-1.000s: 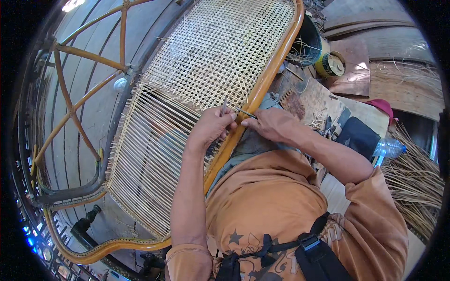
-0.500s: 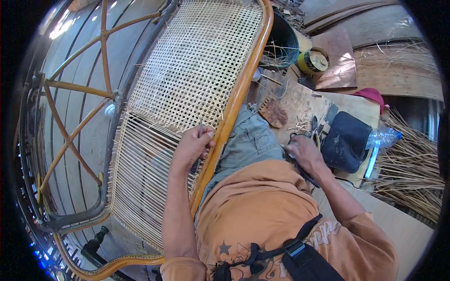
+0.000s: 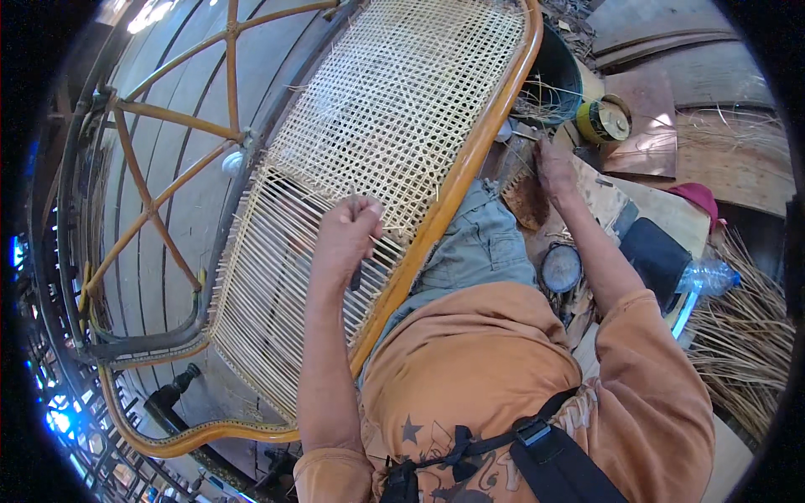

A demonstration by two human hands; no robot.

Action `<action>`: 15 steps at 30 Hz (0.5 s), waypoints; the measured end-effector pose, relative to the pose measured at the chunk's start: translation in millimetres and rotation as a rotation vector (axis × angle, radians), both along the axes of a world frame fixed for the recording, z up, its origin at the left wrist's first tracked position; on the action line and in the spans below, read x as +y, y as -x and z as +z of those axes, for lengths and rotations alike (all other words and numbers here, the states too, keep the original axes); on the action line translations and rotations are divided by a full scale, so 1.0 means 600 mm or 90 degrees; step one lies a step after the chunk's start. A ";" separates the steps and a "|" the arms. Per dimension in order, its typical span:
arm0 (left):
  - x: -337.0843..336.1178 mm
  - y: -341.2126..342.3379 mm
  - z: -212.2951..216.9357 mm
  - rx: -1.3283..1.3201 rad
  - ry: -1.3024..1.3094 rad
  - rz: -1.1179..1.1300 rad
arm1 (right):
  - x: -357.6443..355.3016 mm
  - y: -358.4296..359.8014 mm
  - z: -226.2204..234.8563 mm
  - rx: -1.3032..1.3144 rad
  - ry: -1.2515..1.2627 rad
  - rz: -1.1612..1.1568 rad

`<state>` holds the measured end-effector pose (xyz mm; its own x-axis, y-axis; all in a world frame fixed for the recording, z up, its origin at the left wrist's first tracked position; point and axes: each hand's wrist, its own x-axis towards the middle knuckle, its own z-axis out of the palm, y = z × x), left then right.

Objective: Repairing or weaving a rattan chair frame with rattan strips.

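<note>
Pale cane panel point(image 3: 402, 101) in a varnished frame point(image 3: 471, 168); left hand nearest.
The panel lies directly beneath the left hand point(image 3: 348, 235), near the frame's right edge, where mesh meets parallel strands point(image 3: 260, 260); its long axis runs from lower left to upper right. Left fingers are closed around a dark tool point(image 3: 355, 277), mostly hidden by the palm. The right hand point(image 3: 557, 172) is outside that edge, beside a brown serrated piece point(image 3: 526, 204); its grip cannot be determined. The panel's far end is cut off.
</note>
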<state>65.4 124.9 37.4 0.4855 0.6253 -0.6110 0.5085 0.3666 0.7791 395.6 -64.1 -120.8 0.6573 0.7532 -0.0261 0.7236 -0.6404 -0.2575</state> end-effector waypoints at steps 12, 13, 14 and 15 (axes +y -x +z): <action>-0.026 -0.013 -0.053 0.080 -0.033 -0.121 | 0.013 0.000 0.042 0.000 -0.068 -0.013; -0.027 -0.013 -0.054 0.080 -0.034 -0.124 | 0.012 0.000 0.046 0.000 -0.069 -0.016; -0.027 -0.010 -0.054 0.077 -0.022 -0.113 | 0.009 0.002 0.050 -0.012 -0.066 0.006; -0.026 -0.008 -0.055 0.073 -0.010 -0.102 | 0.007 0.004 0.055 -0.024 -0.062 0.028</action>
<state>69.9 109.0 4.6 0.5077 0.5547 -0.6592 0.6452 0.2622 0.7176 392.9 -59.8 -88.0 0.6225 0.7793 0.0725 0.7608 -0.5808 -0.2896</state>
